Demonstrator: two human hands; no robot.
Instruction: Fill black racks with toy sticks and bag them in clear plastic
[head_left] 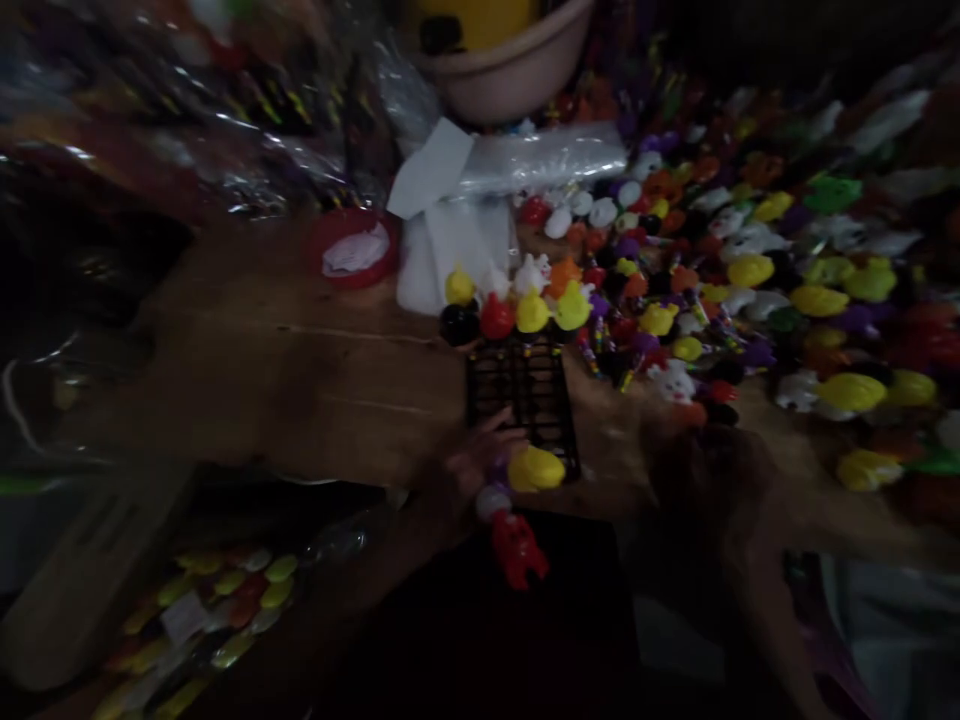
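My left hand (471, 462) is closed around several small plastic toys at the table's front edge. A yellow toy (537, 468) and a red figure (519, 550) stick out of it, with a whitish round piece (493, 503) between them. Beneath this hand lies a black slatted rack (521, 385), and a row of toys with coloured heads, among them a red one (496, 316), stands along its far end. On the right, my right hand (709, 465) is at the near edge of the toy pile, beside a white animal-shaped toy (673, 381). Darkness and blur hide its fingers.
A large heap of mixed toys (750, 270) covers the right side. Clear plastic bags (465, 255) and a plastic roll (547, 158) lie behind the rack, near a red dish (352, 250) with paper. A pink basin (510, 85) stands behind. Bagged toys (217, 610) sit lower left.
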